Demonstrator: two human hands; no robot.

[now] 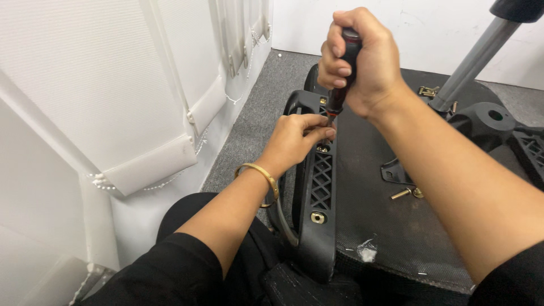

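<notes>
Over black armrest bracket (317,187), right hand (362,62) fingers clamped on screwdriver (343,68), left hand (294,139) fingers pinching its tip.

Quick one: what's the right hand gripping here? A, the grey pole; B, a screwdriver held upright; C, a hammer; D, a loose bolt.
B: the right hand is closed around the black handle of a screwdriver, its shaft pointing down to the armrest bracket, where the left hand pinches at its tip.

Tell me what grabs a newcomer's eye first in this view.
Top centre, the right hand grips a screwdriver upright, tip down on a black armrest bracket. Just below, the left hand, a gold bangle on its wrist, pinches at the tip. Loose brass bolts lie to the right on the seat underside.
</notes>
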